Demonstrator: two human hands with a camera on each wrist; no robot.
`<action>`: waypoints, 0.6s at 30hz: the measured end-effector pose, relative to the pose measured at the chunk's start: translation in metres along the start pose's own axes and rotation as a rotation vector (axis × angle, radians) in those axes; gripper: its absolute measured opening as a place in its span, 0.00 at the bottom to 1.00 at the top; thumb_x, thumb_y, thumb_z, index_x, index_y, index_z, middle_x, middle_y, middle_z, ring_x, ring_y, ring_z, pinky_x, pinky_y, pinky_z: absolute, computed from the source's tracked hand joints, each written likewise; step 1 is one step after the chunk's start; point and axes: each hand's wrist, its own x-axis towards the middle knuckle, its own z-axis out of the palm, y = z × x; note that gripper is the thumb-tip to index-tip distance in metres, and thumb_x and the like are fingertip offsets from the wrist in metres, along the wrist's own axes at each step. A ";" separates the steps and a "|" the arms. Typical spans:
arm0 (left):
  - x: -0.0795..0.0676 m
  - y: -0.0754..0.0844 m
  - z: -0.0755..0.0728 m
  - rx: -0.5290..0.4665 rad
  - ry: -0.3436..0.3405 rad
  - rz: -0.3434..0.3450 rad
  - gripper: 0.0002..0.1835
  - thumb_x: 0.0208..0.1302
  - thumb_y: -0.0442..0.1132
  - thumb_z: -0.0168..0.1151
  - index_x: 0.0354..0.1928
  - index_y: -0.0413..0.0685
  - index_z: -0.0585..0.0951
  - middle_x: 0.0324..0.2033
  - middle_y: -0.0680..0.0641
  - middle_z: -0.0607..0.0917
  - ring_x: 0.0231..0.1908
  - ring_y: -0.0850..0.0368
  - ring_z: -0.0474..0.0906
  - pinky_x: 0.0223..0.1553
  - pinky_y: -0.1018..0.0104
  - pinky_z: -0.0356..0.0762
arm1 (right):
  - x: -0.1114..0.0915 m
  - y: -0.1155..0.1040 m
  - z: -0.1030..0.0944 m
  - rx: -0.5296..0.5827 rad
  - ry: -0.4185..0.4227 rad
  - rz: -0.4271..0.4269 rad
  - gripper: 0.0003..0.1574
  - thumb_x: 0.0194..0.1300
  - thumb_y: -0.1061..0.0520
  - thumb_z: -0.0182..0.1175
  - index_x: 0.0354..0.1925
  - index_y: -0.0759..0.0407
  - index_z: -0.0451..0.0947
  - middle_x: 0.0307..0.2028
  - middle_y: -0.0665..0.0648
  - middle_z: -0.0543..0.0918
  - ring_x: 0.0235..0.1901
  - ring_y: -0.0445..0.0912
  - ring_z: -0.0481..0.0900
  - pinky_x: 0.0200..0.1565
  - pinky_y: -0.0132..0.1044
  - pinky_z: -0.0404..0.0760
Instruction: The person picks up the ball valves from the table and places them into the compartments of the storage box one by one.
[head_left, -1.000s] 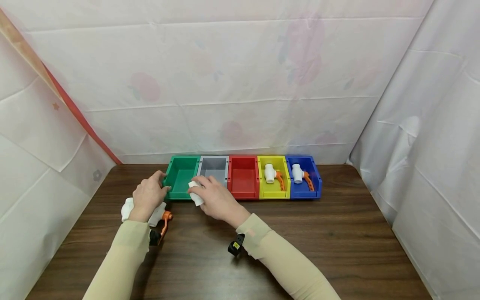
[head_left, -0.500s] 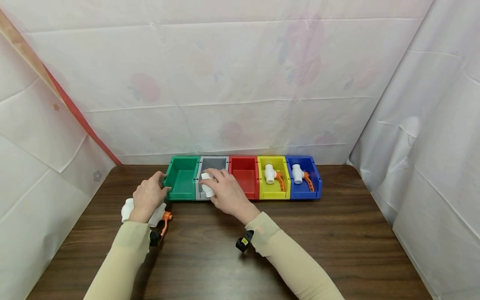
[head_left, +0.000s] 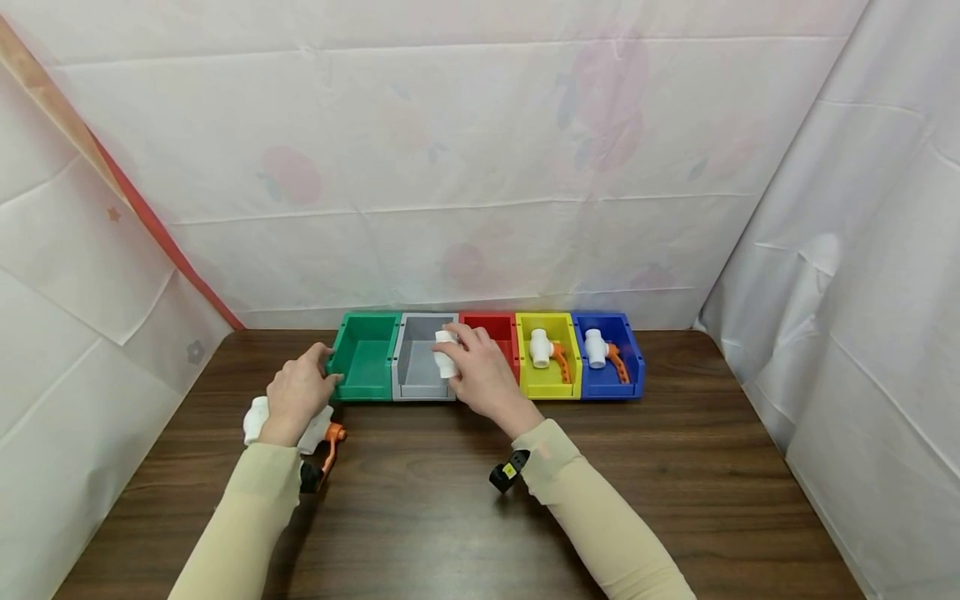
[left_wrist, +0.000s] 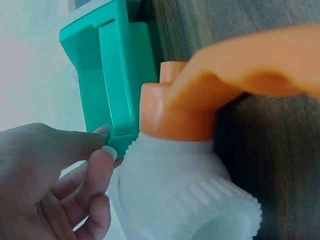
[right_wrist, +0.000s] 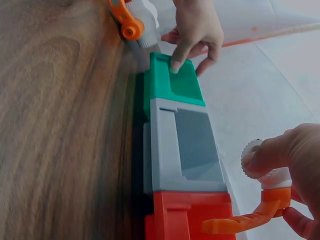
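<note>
My right hand (head_left: 483,371) grips a white ball valve (head_left: 446,354) by its body, above the border of the grey bin (head_left: 408,358) and the red bin (head_left: 498,333). In the right wrist view the valve's orange handle (right_wrist: 240,222) sticks out over the red bin. My left hand (head_left: 298,392) pinches the left wall of the green bin (left_wrist: 107,90), thumb on the inner side and fingers outside. Beneath the left wrist, another white valve (left_wrist: 170,175) with an orange handle (left_wrist: 250,62) lies on the table, partly hidden by the arm in the head view.
Farther right in the row, the yellow bin (head_left: 549,388) and the blue bin (head_left: 606,387) each hold one white valve with an orange handle. The row stands near the back edge of the wooden table (head_left: 420,517), before a white curtain (head_left: 465,167).
My right hand has carried the valve rightward, from the front of the green bin across the grey bin to the red one. The left hand stays on the green bin's wall.
</note>
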 end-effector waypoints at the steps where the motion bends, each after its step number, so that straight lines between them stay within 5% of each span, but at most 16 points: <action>1: 0.000 0.000 0.000 0.000 -0.002 -0.002 0.25 0.66 0.41 0.66 0.62 0.41 0.74 0.29 0.41 0.80 0.20 0.49 0.72 0.17 0.59 0.68 | 0.000 0.002 -0.001 -0.001 0.004 0.003 0.33 0.54 0.55 0.75 0.59 0.44 0.79 0.67 0.53 0.67 0.57 0.49 0.67 0.55 0.42 0.74; 18: -0.001 0.001 0.003 0.000 0.004 -0.006 0.25 0.66 0.41 0.67 0.62 0.43 0.75 0.29 0.42 0.80 0.19 0.49 0.72 0.17 0.59 0.68 | -0.002 0.035 0.000 0.011 0.091 0.099 0.29 0.56 0.60 0.72 0.57 0.46 0.80 0.68 0.55 0.65 0.59 0.52 0.67 0.59 0.43 0.72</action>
